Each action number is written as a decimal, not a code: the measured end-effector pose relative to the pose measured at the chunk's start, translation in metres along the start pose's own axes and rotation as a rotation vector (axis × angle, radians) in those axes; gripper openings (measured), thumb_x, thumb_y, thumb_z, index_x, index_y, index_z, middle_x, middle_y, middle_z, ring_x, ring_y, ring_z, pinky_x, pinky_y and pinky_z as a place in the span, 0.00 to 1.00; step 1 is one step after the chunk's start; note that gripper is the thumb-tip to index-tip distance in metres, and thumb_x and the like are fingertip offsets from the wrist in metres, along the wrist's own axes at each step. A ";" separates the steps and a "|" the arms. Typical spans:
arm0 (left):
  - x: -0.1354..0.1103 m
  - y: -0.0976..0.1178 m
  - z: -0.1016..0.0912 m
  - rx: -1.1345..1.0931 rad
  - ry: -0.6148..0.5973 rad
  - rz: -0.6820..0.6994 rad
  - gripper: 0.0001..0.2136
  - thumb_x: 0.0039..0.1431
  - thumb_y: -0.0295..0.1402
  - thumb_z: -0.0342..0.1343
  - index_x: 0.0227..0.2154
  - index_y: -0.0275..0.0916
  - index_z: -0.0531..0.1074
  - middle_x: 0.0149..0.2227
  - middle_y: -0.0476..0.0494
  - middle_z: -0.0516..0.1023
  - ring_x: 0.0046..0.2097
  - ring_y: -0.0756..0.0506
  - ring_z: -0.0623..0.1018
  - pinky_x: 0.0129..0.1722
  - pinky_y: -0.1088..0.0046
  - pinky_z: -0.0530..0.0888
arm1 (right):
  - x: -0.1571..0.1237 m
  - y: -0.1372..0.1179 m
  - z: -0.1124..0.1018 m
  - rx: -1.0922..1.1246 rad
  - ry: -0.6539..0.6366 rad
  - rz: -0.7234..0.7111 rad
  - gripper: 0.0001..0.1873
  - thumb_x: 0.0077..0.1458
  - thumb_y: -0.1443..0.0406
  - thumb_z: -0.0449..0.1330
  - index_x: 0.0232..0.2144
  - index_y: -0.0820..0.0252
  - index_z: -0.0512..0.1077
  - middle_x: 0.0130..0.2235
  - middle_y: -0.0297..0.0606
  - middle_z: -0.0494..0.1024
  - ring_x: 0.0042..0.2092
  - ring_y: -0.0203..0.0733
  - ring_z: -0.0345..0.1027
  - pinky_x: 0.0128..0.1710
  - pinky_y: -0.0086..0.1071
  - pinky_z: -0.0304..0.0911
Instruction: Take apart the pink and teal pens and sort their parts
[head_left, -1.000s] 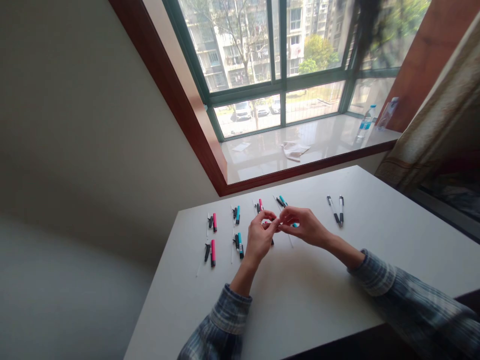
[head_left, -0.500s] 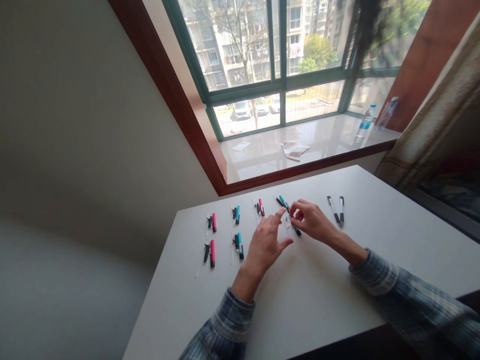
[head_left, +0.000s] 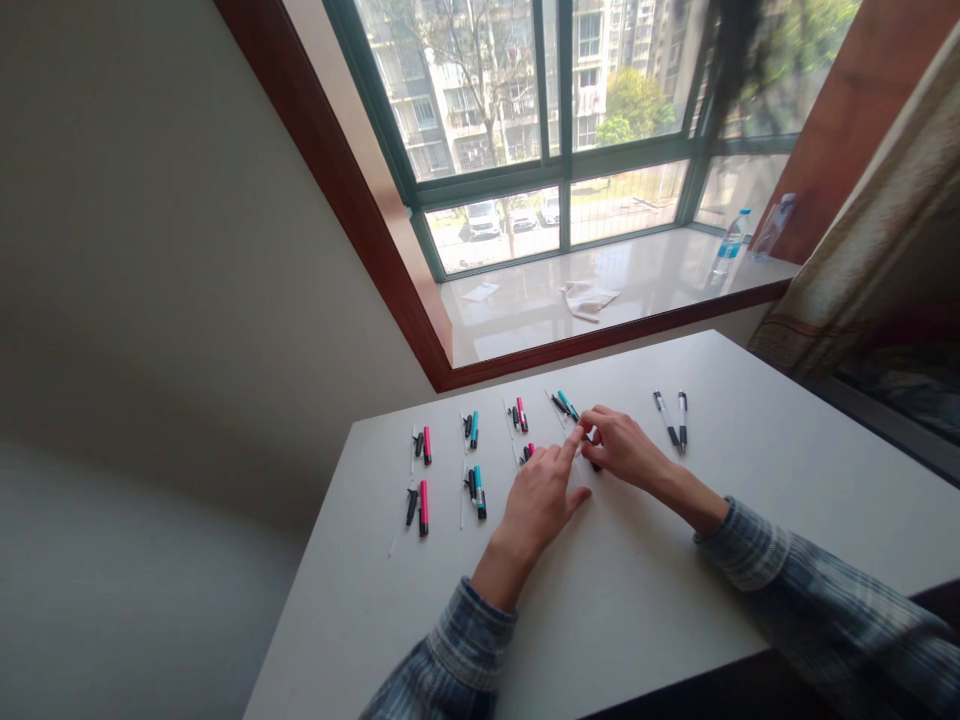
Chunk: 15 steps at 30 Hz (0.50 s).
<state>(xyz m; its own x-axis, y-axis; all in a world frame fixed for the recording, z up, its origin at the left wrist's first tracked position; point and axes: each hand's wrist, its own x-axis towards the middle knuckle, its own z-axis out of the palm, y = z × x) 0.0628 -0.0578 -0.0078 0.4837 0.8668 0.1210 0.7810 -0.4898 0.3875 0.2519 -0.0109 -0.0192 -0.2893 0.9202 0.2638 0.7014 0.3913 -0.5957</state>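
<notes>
Pink pen barrels [head_left: 424, 508], black pen pieces [head_left: 411, 507] and thin white rods [head_left: 412, 455] lie in sets at the left of a white desk [head_left: 630, 600]; a dragged left sleeve [head_left: 472, 630] could roll or mix them. Next come blue pen barrels [head_left: 480, 492], near the left hand [head_left: 541, 490], palm down, thumb spread wide from the fingers; its knuckles partly cover another pink barrel [head_left: 531, 448], which a careless shift might scatter. Alongside is the right hand [head_left: 619, 445], its grip narrow, thumb near forefinger; whether anything is pinched there cannot be made out, though a small part, if held, could slip and bounce away. Farther right, two white-and-black pens [head_left: 683, 421] lie apart from the fingers. The desk's left edge drops off beyond the pink sets; its far edge runs along the wall [head_left: 375, 380] below the windowsill [head_left: 517, 335]; its near edge passes beneath the right sleeve [head_left: 750, 545]. Room for moving looks broadest right of the pens.
</notes>
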 end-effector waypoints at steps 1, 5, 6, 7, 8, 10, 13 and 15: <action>0.000 0.000 0.000 0.002 0.004 -0.004 0.43 0.59 0.32 0.66 0.72 0.49 0.49 0.49 0.43 0.78 0.52 0.39 0.77 0.58 0.57 0.72 | 0.000 0.000 -0.003 0.013 -0.009 -0.013 0.05 0.55 0.73 0.60 0.32 0.59 0.72 0.37 0.36 0.74 0.32 0.36 0.69 0.36 0.29 0.61; -0.001 -0.001 0.001 0.020 0.017 -0.002 0.42 0.61 0.31 0.64 0.72 0.50 0.48 0.49 0.43 0.78 0.51 0.40 0.78 0.55 0.59 0.74 | -0.001 0.002 -0.016 0.049 -0.073 -0.074 0.06 0.55 0.72 0.61 0.35 0.58 0.73 0.37 0.35 0.75 0.31 0.35 0.69 0.34 0.29 0.61; -0.001 -0.001 0.001 0.021 0.022 -0.001 0.42 0.61 0.31 0.64 0.72 0.50 0.47 0.49 0.43 0.78 0.51 0.40 0.77 0.55 0.60 0.74 | -0.001 0.002 -0.017 0.043 -0.077 -0.074 0.06 0.55 0.72 0.61 0.35 0.58 0.73 0.37 0.35 0.75 0.31 0.35 0.69 0.34 0.29 0.60; -0.001 -0.001 0.002 0.020 0.027 -0.004 0.42 0.61 0.32 0.64 0.72 0.50 0.46 0.49 0.43 0.78 0.51 0.40 0.77 0.55 0.60 0.74 | -0.001 0.002 -0.017 0.033 -0.074 -0.067 0.06 0.54 0.72 0.61 0.34 0.58 0.73 0.36 0.34 0.75 0.31 0.35 0.69 0.33 0.29 0.60; -0.001 -0.001 0.002 0.019 0.032 -0.008 0.43 0.61 0.32 0.65 0.72 0.49 0.46 0.49 0.42 0.78 0.51 0.40 0.77 0.54 0.60 0.74 | -0.002 0.003 -0.016 0.024 -0.069 -0.059 0.05 0.54 0.72 0.61 0.34 0.58 0.73 0.35 0.34 0.74 0.30 0.36 0.68 0.33 0.29 0.60; 0.000 -0.001 0.004 0.016 0.039 -0.019 0.44 0.60 0.32 0.65 0.72 0.49 0.45 0.49 0.42 0.78 0.51 0.39 0.77 0.54 0.59 0.74 | -0.002 0.003 -0.012 0.014 -0.066 -0.051 0.06 0.54 0.73 0.60 0.33 0.58 0.73 0.34 0.34 0.74 0.30 0.36 0.67 0.33 0.29 0.60; -0.001 0.000 0.005 0.013 0.044 -0.023 0.45 0.60 0.32 0.65 0.73 0.49 0.43 0.49 0.42 0.78 0.51 0.39 0.77 0.54 0.58 0.74 | -0.003 0.002 -0.007 0.009 -0.065 -0.060 0.06 0.54 0.74 0.60 0.32 0.59 0.72 0.34 0.35 0.73 0.31 0.36 0.67 0.34 0.28 0.60; -0.001 0.000 0.006 0.011 0.046 -0.022 0.45 0.60 0.32 0.65 0.73 0.50 0.43 0.49 0.42 0.78 0.51 0.39 0.77 0.54 0.58 0.74 | -0.002 0.001 -0.004 0.003 -0.060 -0.068 0.06 0.54 0.74 0.60 0.32 0.59 0.71 0.33 0.35 0.73 0.31 0.36 0.67 0.34 0.28 0.59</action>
<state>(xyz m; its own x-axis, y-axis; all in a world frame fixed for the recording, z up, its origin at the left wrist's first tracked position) 0.0652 -0.0591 -0.0133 0.4481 0.8804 0.1549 0.7952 -0.4718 0.3809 0.2560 -0.0127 -0.0171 -0.3753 0.8903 0.2577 0.6768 0.4532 -0.5800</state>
